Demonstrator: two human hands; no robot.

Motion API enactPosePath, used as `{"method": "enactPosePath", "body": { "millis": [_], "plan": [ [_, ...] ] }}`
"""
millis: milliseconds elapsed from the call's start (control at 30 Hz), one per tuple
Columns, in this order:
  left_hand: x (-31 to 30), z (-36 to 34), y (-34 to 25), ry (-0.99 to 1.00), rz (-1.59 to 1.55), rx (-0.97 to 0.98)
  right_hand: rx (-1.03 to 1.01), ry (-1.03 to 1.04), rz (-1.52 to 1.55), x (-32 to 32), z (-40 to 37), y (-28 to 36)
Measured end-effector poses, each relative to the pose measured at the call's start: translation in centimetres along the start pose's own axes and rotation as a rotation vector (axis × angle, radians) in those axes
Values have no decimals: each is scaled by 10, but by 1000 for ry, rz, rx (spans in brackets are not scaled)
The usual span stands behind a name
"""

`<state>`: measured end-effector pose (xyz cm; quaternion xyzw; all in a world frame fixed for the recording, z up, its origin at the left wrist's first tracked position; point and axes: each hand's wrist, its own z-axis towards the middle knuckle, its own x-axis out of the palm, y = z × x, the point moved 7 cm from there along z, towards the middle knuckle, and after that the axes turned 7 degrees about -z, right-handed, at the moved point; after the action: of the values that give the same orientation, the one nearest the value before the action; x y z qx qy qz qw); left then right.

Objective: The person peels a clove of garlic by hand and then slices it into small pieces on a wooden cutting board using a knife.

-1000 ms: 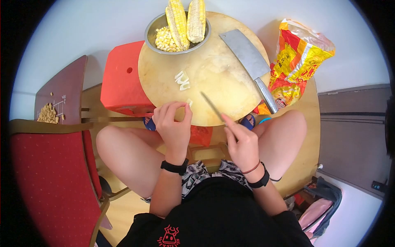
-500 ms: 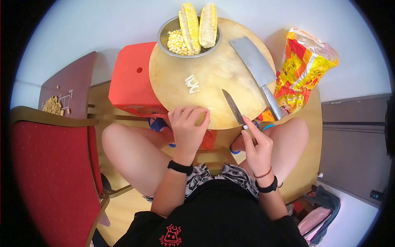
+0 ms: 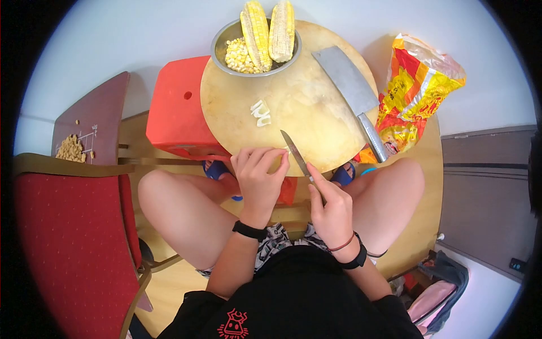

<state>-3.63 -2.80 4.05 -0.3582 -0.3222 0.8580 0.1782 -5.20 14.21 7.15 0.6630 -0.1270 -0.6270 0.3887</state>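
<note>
My right hand is wrapped round the handle of a small knife, its blade pointing up and left over the near edge of the round board. Just left of the blade, my left hand is closed at that same edge, fingertips pinched around something pale and too small to name. Farther up the board lie a few thin white slices. A large cleaver rests flat at the board's right side, its metal handle pointing toward me.
At the board's far edge, a metal bowl holds corn cobs and loose kernels. A red stool stands left, a crumpled colourful bag right. Small tan pieces lie on a brown surface beyond the red chair.
My right hand has moved left with the knife, bringing the blade close to my left fingertips. My left hand has barely moved.
</note>
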Motion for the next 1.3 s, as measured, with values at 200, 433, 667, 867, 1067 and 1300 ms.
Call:
{"method": "enactPosePath", "body": {
  "millis": [200,433,667,867,1067,1300],
  "plan": [
    [1,-2,1,-15,-10,-35,-2,62,-61,1,-8,4],
    [1,-3,1,-16,-3,-44,-127,-46,-181,24,8,5],
    [1,-6,-2,-37,16,-46,-89,34,-237,8,-13,3],
    [-1,-7,1,-27,2,-14,-111,-47,-158,14,0,-1],
    [-3,-3,2,-15,-9,-45,-38,-56,-14,1,4,3],
    [-4,-4,2,-24,-25,-75,-76,-48,4,6,2,5]
  ]
}}
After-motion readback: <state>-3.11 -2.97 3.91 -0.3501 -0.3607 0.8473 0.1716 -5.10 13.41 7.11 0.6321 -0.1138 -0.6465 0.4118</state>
